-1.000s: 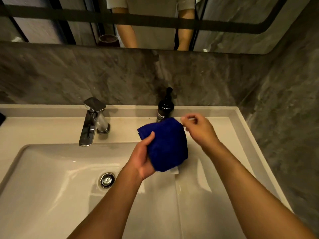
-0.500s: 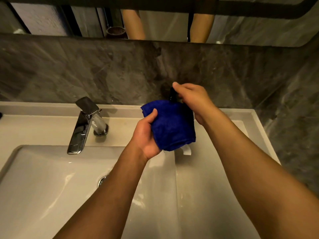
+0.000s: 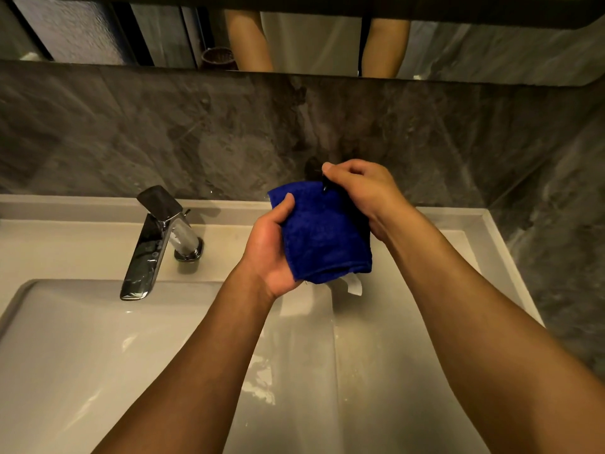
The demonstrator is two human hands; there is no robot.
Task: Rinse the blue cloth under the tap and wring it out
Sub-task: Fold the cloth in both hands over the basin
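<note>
Blue cloth (image 3: 324,234), folded, held above the right part of the white sink (image 3: 98,355), well to the right of the chrome tap (image 3: 157,240). Left hand (image 3: 271,253) grips its left edge, thumb curled over the front. Right hand (image 3: 363,194) fingers curl at the top right corner, apparently pinching a small dark object that is mostly hidden.

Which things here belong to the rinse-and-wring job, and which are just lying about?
Belongs to the job:
- blue cloth, gripped by the left hand
- chrome tap, no water running
- white sink

Not part of the rinsing:
- dark pump bottle, mostly hidden; the right hand sits on its top
- mirror
</note>
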